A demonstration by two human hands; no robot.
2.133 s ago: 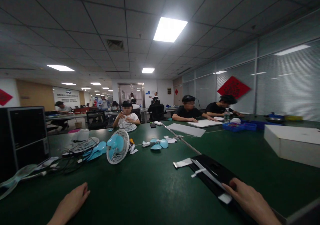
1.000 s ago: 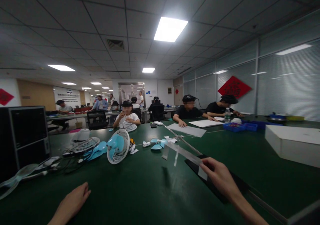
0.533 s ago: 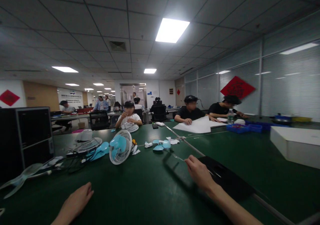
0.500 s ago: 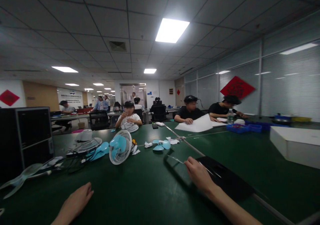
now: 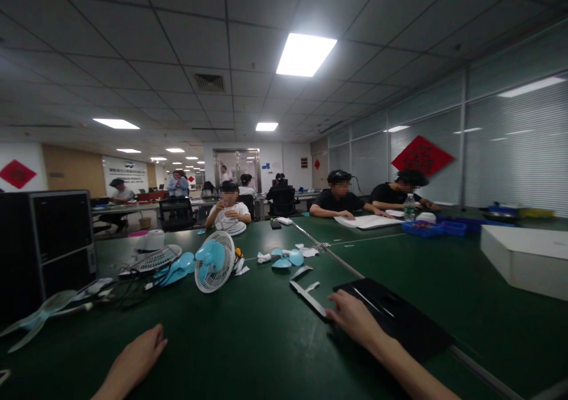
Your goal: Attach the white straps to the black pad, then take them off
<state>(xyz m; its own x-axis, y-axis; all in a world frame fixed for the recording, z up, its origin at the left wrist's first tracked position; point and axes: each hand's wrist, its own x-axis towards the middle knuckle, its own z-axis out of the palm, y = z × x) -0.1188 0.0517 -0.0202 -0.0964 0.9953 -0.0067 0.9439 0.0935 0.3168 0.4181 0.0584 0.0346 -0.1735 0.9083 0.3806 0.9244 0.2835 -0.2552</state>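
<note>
My left hand point(image 5: 135, 361) rests low over the green table point(image 5: 213, 341) with its fingers curled in and nothing visible in them. Farther right, my right hand point(image 5: 355, 317) has its fingertips on the near end of a grey bracket-shaped frame piece point(image 5: 308, 299). This piece has a long flat bar, a bent far end and a short prong pointing inward. Beside and partly under my right hand lies a black panel point(image 5: 408, 323) with a slot and a shiny strip. My palm hides where the frame piece meets the panel.
A white fan cage with blue blades point(image 5: 213, 261) stands left of centre. Blue fan blades point(image 5: 286, 258) lie near the middle. A black computer case point(image 5: 62, 240) is at left, a white box point(image 5: 526, 258) at right. Several people sit across the table.
The frame piece has turned from dark and blurred to pale grey. My right hand has shifted slightly down. A person opposite has laid a white sheet flat. My left hand stays put.
</note>
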